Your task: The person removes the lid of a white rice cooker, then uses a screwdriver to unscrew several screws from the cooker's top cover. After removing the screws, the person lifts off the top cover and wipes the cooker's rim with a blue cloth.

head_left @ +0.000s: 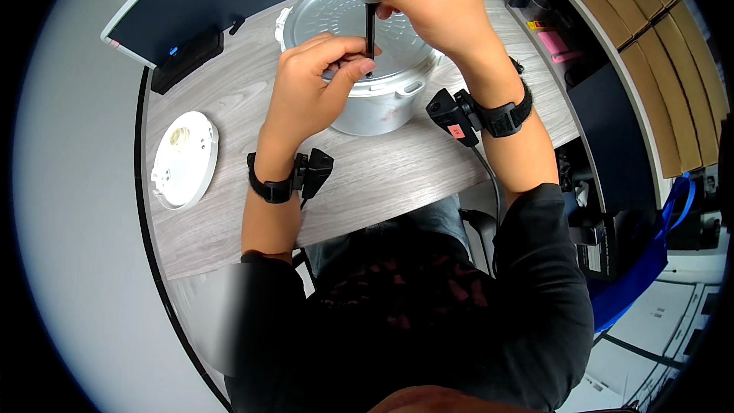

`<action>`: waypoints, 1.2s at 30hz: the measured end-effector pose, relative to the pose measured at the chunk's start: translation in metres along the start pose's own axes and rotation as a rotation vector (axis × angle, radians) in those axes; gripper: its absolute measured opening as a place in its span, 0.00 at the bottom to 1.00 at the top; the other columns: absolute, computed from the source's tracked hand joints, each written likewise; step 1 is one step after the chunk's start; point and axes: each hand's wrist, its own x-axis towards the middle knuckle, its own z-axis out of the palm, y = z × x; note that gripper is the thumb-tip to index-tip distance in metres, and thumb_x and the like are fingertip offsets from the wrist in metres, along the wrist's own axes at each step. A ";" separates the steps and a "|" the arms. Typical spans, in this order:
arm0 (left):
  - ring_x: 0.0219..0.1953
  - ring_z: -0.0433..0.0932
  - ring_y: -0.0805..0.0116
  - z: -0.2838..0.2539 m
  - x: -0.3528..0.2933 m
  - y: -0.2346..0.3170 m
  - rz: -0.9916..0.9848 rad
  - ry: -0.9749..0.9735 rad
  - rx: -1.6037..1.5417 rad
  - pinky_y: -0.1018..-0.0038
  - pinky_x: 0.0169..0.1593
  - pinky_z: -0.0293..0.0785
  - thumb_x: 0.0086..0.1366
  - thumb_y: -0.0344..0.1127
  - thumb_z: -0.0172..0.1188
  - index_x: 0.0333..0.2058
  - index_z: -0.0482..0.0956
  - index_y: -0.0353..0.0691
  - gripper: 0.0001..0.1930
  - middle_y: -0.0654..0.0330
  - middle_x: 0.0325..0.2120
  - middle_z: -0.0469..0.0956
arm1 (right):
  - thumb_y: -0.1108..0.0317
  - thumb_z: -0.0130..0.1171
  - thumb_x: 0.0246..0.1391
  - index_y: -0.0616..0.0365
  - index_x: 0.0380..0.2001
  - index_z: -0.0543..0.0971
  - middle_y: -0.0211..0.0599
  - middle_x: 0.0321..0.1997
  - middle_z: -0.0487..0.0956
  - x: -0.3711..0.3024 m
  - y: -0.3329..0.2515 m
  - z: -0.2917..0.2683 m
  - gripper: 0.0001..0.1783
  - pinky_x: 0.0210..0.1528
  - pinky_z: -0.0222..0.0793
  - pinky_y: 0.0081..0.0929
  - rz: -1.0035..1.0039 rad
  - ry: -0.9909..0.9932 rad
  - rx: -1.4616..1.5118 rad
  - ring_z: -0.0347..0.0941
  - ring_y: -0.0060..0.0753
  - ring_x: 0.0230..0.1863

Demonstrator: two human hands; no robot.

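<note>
1. The right hand, raised over the bench, is closed around the grey-and-blue body of a screwdriver-like tool; the upper end of the tool runs out of view. A black strap with a small black device circles that wrist, below a dark sleeve.
2. The left hand is lower, its fingers curled in and its thumb and forefinger pinched about the lower part of the dark shaft. Whether they hold a small part there too is hidden. Its wrist wears a similar strap.
3. Under both hands stands a silver pot, with a dimpled round top and a loop-shaped lug at the side. The shaft points steeply down at its near rim; contact of the tip cannot be made out.
4. The pot sits on a grey wood-grain bench. Well to its left lies a round white cover with a yellowish-brown round patch.
5. Beyond the cover, a monitor rises on a black base.
6. To the right, a shelf unit holds a pink item, beside cardboard boxes; a blue bag hangs lower down.
</note>
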 end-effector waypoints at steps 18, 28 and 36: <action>0.29 0.78 0.72 -0.004 0.001 0.007 -0.083 -0.034 0.000 0.77 0.35 0.72 0.59 0.30 0.71 0.32 0.82 0.34 0.07 0.61 0.26 0.83 | 0.74 0.66 0.61 0.63 0.55 0.75 0.32 0.43 0.84 -0.001 0.001 -0.012 0.20 0.29 0.69 0.12 0.137 -0.269 0.274 0.74 0.10 0.31; 0.29 0.78 0.75 -0.003 0.003 0.002 -0.132 -0.056 0.015 0.78 0.35 0.70 0.60 0.33 0.71 0.34 0.83 0.35 0.09 0.63 0.26 0.83 | 0.73 0.71 0.56 0.62 0.44 0.79 0.23 0.36 0.80 -0.003 -0.003 0.002 0.14 0.35 0.69 0.14 0.027 -0.064 -0.170 0.72 0.10 0.33; 0.39 0.83 0.74 -0.002 0.006 0.010 -0.231 -0.121 -0.266 0.77 0.44 0.77 0.69 0.35 0.62 0.41 0.85 0.34 0.10 0.60 0.35 0.87 | 0.74 0.68 0.59 0.66 0.53 0.78 0.33 0.41 0.84 -0.006 0.002 -0.013 0.20 0.44 0.76 0.19 0.138 -0.158 0.159 0.79 0.18 0.42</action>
